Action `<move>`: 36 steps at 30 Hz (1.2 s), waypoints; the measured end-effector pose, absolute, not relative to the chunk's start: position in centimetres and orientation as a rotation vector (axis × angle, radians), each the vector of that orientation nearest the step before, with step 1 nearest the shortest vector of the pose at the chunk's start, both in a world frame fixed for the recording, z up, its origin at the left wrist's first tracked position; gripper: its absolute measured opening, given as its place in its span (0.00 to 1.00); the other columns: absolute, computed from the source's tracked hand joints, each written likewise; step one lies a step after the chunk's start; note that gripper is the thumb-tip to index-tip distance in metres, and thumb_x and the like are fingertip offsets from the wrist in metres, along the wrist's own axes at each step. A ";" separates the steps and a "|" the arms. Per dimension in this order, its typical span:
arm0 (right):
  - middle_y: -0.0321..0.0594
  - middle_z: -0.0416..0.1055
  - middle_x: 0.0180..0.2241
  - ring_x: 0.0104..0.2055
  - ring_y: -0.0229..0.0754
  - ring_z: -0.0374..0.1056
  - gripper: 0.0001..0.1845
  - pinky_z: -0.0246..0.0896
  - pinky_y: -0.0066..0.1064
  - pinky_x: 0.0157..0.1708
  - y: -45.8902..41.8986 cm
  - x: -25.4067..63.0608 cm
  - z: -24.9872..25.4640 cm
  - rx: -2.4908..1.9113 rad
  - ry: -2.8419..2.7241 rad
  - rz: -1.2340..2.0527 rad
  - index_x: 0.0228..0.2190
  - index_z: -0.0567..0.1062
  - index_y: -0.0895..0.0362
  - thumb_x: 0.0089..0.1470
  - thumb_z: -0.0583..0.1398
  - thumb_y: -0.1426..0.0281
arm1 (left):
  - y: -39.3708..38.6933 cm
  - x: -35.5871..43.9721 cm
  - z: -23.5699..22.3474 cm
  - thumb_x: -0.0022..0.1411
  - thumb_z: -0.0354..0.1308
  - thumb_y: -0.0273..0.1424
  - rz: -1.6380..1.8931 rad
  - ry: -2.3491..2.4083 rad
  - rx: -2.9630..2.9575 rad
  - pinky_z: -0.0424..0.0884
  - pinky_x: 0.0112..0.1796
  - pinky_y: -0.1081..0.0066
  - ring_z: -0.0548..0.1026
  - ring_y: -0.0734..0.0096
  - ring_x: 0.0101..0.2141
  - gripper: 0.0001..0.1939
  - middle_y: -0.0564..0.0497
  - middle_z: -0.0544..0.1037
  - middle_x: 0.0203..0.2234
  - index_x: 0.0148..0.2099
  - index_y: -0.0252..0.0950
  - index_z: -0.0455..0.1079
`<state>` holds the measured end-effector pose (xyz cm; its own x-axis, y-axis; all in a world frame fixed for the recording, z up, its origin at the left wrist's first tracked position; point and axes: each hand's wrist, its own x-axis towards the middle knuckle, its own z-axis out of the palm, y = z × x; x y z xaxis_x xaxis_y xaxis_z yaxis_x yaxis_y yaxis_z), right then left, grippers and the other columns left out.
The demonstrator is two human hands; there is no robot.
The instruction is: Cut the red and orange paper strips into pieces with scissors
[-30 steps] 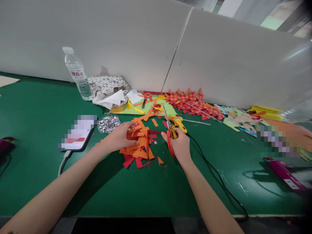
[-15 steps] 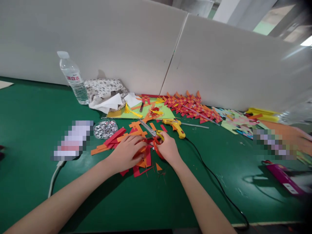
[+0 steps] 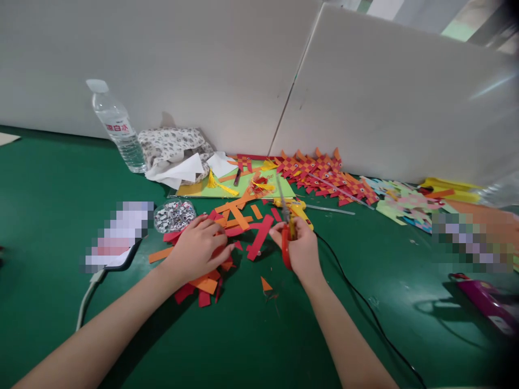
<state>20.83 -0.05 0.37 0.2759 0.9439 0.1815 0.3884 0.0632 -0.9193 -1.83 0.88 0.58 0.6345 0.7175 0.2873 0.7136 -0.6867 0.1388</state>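
Note:
My right hand (image 3: 302, 246) is closed round the red and yellow handles of a pair of scissors (image 3: 286, 249), whose blades point away from me. Red and orange paper strips (image 3: 259, 237) lie in a loose heap to the left of the scissors. On that heap rests my left hand (image 3: 201, 246), fingers apart and thumb stretched to the right. Part of the heap is hidden under the palm. Just beyond the scissors is a yellow glue gun (image 3: 300, 207), partly covered by the right hand. A small orange paper triangle (image 3: 265, 284) lies nearer to me.
A bag of googly eyes (image 3: 174, 215), a phone (image 3: 121, 232) and a water bottle (image 3: 117, 129) are on the left. Woven red-orange paper fish (image 3: 324, 175) are piled along the grey partition (image 3: 211, 65). The glue gun's black cord (image 3: 360, 302) runs across the right side.
My right hand has moved right with the scissors, and their blades have swung to point straight away. My left hand has shifted left, moving paper strips with it; the hands are farther apart.

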 end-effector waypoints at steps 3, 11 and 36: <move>0.36 0.70 0.26 0.26 0.39 0.66 0.16 0.64 0.31 0.27 -0.5 21.1 1.0 -1.360 -1.094 0.676 0.26 0.65 0.55 0.37 0.67 0.66 | 1.3 -2.3 0.6 0.64 0.44 0.36 0.492 1.384 2.804 0.63 0.44 0.58 0.71 0.61 0.34 0.17 0.48 0.75 0.28 0.30 0.38 0.71; 0.32 0.69 0.25 0.29 0.38 0.68 0.18 0.67 0.34 0.35 -1.2 20.0 1.3 -1.133 -1.001 0.887 0.25 0.64 0.54 0.36 0.69 0.69 | 1.3 -1.6 -0.1 0.57 0.53 0.46 0.675 1.410 2.621 0.64 0.43 0.57 0.71 0.56 0.41 0.19 0.45 0.75 0.42 0.43 0.39 0.70; 0.37 0.73 0.32 0.23 0.35 0.69 0.21 0.66 0.28 0.22 -1.4 19.3 0.6 -1.267 -1.083 1.191 0.26 0.64 0.56 0.34 0.70 0.64 | 0.4 -0.7 1.6 0.51 0.62 0.40 0.681 1.062 1.226 0.62 0.16 0.79 0.64 0.80 0.15 0.18 0.61 0.67 0.15 0.40 0.39 0.61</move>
<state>19.27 -1.39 0.62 0.0989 0.9935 -0.0555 -0.0390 -0.0519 -0.9979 -0.72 0.36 1.61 0.3894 0.8797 -0.2729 0.1190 0.2457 0.9620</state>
